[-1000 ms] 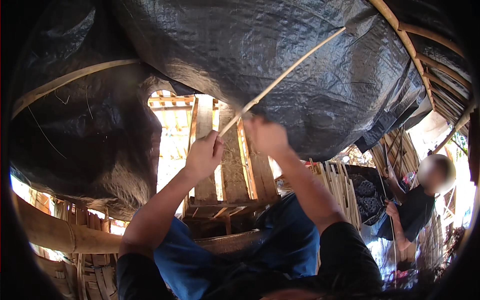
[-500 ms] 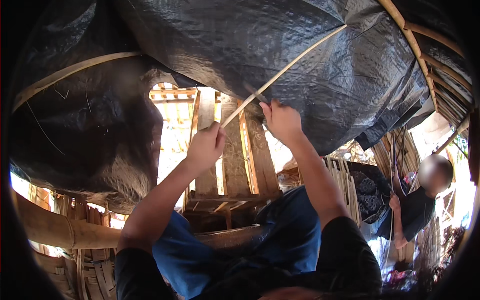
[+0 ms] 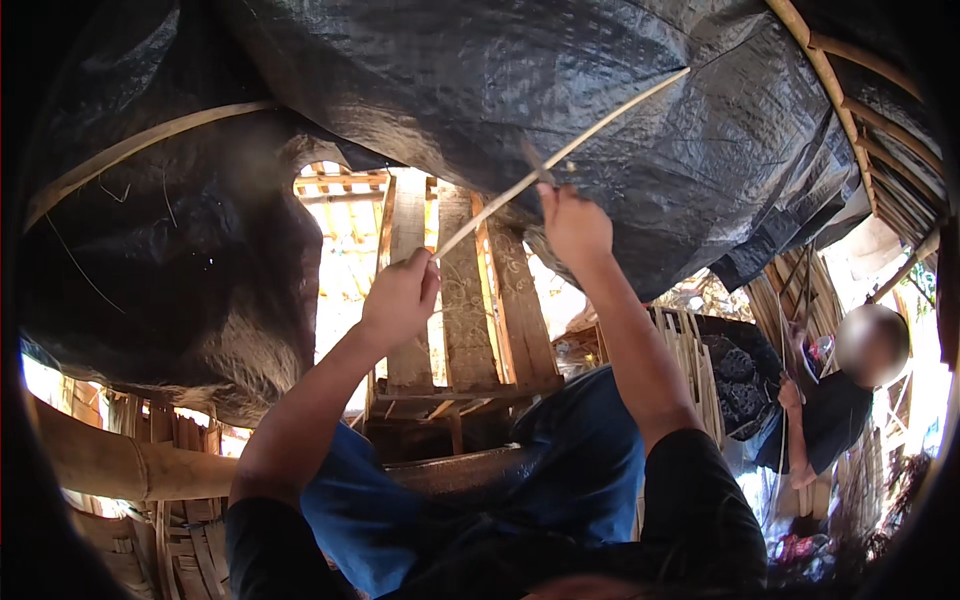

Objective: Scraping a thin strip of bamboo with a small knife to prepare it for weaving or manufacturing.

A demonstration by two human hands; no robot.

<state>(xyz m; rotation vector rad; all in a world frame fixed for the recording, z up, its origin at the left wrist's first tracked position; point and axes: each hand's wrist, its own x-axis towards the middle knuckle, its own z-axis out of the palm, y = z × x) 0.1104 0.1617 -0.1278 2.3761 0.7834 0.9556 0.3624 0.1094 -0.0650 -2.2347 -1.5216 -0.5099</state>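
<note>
My left hand (image 3: 400,297) is closed around the near end of a long, thin, pale wooden or bamboo strip (image 3: 508,198). The strip slants up and to the right, its far end in front of a black plastic sheet (image 3: 440,70). In my right hand (image 3: 578,232), the fingers are wrapped round the handle of a knife (image 3: 534,158). Its slightly blurred blade crosses the strip around the middle. Most of the handle is hidden by my fingers. Small pale curls of shavings (image 3: 462,300) lie on the boards below my hands.
Wooden planks (image 3: 408,350) with gaps between them lie ahead of my knees. A thick bamboo pole (image 3: 150,468) runs at the left. To the right, another person (image 3: 825,415) sits holding a thin strip, near upright split-bamboo slats (image 3: 690,365). Bamboo poles (image 3: 825,80) frame the upper right.
My right hand and the knife have slid a little up and right along the strip. The strip's far end has dipped slightly, and my left hand has shifted slightly left.
</note>
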